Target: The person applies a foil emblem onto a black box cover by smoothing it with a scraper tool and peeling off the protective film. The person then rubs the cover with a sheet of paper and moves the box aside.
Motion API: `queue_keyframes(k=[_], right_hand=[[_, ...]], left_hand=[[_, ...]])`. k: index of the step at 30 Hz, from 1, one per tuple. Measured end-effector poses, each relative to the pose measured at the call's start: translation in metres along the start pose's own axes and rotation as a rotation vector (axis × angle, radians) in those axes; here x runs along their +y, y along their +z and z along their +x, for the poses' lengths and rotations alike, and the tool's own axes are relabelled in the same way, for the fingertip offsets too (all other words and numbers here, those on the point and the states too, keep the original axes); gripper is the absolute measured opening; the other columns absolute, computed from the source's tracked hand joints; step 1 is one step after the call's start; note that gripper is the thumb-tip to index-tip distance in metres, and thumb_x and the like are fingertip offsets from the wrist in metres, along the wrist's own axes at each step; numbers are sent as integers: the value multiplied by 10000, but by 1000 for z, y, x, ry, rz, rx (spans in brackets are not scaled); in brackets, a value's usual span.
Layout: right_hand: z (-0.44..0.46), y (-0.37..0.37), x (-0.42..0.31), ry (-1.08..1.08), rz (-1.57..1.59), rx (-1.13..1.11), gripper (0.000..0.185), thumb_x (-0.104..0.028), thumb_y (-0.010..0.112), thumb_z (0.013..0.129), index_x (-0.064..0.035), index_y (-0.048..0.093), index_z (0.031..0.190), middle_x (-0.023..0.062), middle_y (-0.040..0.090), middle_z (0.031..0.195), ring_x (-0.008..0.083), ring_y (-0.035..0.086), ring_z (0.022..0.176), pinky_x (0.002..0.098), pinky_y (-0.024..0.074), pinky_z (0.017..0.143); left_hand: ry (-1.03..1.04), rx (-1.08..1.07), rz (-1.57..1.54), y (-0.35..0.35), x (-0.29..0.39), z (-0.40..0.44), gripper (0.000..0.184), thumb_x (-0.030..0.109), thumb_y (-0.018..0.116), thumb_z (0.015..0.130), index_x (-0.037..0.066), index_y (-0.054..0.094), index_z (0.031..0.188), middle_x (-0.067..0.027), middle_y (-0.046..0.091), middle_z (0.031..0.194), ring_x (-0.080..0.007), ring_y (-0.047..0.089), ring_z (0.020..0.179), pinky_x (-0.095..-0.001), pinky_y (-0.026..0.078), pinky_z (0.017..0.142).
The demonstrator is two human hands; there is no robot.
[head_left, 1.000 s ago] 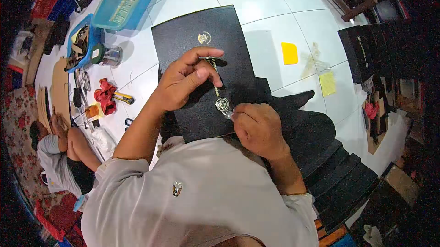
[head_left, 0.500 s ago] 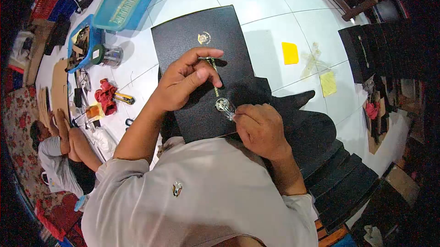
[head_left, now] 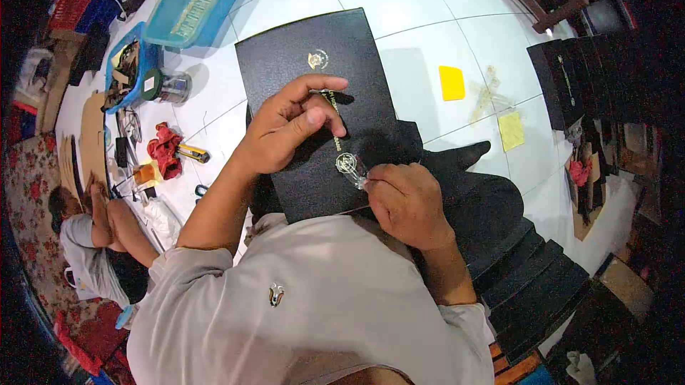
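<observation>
A black textured folder (head_left: 285, 85) with gold emblems and lettering lies in front of my body. My left hand (head_left: 289, 124) is over its middle, index finger stretched out and the other visible fingers loosely bent, holding nothing that I can see. Part of the gold lettering is hidden behind it. Near the folder's lower right edge, my right hand (head_left: 407, 203) pinches a small clear plastic piece (head_left: 357, 173). That piece reaches over the lower round gold emblem (head_left: 346, 163); whether it touches the surface I cannot tell.
Black covers (head_left: 528, 285) are stacked at my right. On the tiles are a yellow scraper (head_left: 451, 83), a yellow note (head_left: 511, 131), a cutter knife (head_left: 193, 153), a red cloth (head_left: 165, 151), a lidded jar (head_left: 171, 86) and a blue tray (head_left: 191, 7). Another person (head_left: 100, 242) sits at the left.
My right hand and the clear piece have shifted very slightly over the emblem. My left hand and the folder stay almost still. The other person's arm has moved a little.
</observation>
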State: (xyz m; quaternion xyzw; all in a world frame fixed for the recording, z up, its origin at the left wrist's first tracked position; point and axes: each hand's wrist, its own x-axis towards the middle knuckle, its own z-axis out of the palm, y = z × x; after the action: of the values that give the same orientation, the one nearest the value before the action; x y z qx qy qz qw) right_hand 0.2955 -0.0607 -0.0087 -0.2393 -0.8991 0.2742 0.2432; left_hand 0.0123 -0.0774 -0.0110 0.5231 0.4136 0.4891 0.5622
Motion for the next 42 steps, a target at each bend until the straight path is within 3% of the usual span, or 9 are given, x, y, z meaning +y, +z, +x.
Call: queue_keyframes(k=[25,30,42], right_hand=[[1,3,-2,-71,-40,168,135,-56,859,799,-108,772,889,34,706,955,228,659,740,391,477,619],[1,-4,-1,-79,-18,49,150,-64,858,795,-107,761,902,36,713,949,234,657,736,395,473,613],[-5,5,0,-121,-7,-2,125,-76,837,819,-88,737,893,48,690,925,234,654,734,402,471,615]], left_hand=[[-5,-21,36,4,2,-1,488,242,571,1145,2,505,1566,-102,749,1047,-144,689,1027,-315,500,966],[-12,-8,41,5,4,-1,492,245,572,1147,-1,501,1567,-105,739,1031,-145,688,1021,-316,504,968],[-25,-4,40,5,3,-2,500,263,578,1146,-5,505,1562,-98,754,1045,-151,698,1031,-313,505,970]])
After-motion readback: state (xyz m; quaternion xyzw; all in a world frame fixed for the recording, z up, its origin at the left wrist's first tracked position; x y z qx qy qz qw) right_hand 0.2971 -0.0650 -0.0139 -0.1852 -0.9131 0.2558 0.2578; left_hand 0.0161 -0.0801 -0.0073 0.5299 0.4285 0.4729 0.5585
